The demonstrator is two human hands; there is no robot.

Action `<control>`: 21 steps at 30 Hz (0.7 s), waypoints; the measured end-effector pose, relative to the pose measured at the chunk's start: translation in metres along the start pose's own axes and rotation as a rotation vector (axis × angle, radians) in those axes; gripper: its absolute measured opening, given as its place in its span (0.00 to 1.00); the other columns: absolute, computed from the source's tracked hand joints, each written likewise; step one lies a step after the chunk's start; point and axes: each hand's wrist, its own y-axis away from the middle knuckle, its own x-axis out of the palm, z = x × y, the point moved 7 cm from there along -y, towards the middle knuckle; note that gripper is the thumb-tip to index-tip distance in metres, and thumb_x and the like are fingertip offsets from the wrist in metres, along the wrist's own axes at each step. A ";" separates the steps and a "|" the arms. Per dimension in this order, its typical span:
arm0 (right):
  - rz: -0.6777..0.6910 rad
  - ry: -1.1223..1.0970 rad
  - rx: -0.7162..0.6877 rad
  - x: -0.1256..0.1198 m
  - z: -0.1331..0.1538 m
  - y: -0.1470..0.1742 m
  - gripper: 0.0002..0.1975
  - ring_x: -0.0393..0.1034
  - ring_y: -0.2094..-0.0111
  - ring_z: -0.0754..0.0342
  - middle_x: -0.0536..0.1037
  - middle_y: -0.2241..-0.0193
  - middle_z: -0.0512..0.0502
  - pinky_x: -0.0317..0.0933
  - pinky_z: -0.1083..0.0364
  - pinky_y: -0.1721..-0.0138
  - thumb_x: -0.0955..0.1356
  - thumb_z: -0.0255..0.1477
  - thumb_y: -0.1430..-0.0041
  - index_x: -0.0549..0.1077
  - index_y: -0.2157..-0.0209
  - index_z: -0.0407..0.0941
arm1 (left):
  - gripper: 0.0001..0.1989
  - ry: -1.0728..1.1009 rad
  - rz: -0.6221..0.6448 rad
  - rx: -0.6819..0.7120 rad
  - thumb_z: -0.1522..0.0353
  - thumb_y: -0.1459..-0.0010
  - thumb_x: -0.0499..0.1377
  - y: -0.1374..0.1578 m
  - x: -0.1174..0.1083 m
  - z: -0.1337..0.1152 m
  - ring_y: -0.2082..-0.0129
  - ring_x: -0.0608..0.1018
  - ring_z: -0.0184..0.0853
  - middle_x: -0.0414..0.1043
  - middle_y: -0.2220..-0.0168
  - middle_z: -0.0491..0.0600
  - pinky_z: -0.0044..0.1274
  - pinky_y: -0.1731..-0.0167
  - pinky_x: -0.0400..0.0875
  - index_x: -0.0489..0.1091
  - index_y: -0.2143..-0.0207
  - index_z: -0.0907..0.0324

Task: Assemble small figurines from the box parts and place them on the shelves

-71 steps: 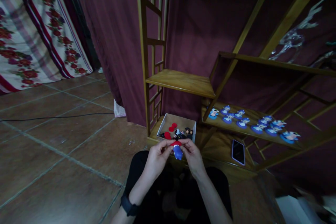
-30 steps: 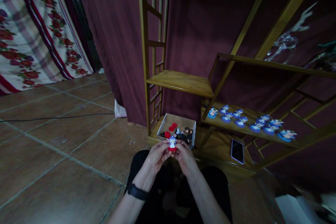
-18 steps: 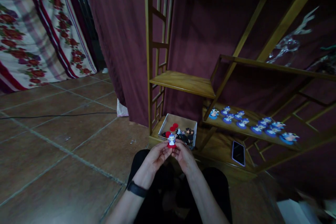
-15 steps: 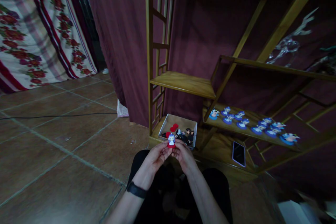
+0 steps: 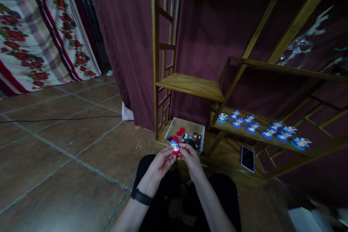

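- Box (image 5: 190, 125): red discs (image 5: 182, 129) toward its left, dark pieces (image 5: 196, 136) crowding the right, too dim to count.
- Toy (image 5: 174, 146): red base down, between the fingertips, just this side of the box.
- Left hand (image 5: 163, 160), right hand (image 5: 189, 157): both grips pinching the toy.
- Shelf (image 5: 262, 121): blue-based figures (image 5: 252, 128) reaching near its right end.
- Box edge close to the fingers; tiled floor (image 5: 100, 152) spreads left, phone (image 5: 247, 159) lies right.

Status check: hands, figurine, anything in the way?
Left hand and right hand: grip on figurine. Figurine blue-and-white, on red base. Open box just beyond; nothing seen blocking hands.
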 end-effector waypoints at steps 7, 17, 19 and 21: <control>-0.025 0.165 -0.051 -0.002 0.002 -0.003 0.12 0.68 0.72 0.57 0.76 0.71 0.50 0.63 0.59 0.74 0.68 0.34 0.54 0.74 0.66 0.45 | 0.08 0.015 -0.036 0.030 0.81 0.50 0.57 0.004 0.002 -0.003 0.76 0.75 0.26 0.74 0.72 0.50 0.15 0.75 0.72 0.71 0.67 0.66; -0.024 0.205 -0.146 -0.006 0.003 -0.007 0.11 0.68 0.70 0.54 0.76 0.71 0.51 0.64 0.55 0.67 0.67 0.33 0.54 0.74 0.67 0.46 | 0.22 -0.248 -0.126 0.297 0.78 0.62 0.66 0.007 0.005 -0.010 0.71 0.76 0.28 0.76 0.69 0.50 0.19 0.67 0.70 0.70 0.60 0.63; -0.045 0.211 -0.171 -0.008 0.005 -0.007 0.11 0.68 0.68 0.54 0.76 0.69 0.50 0.63 0.55 0.64 0.68 0.32 0.55 0.74 0.66 0.47 | 0.22 -0.359 -0.162 0.408 0.76 0.62 0.66 0.009 0.005 -0.015 0.70 0.76 0.29 0.76 0.68 0.49 0.21 0.65 0.69 0.70 0.60 0.63; -0.061 0.215 -0.185 -0.008 0.006 -0.005 0.14 0.69 0.65 0.53 0.76 0.65 0.49 0.63 0.54 0.61 0.69 0.30 0.57 0.73 0.64 0.47 | 0.22 -0.479 -0.195 0.506 0.75 0.61 0.65 0.013 0.008 -0.021 0.68 0.75 0.31 0.75 0.66 0.49 0.23 0.63 0.68 0.70 0.59 0.62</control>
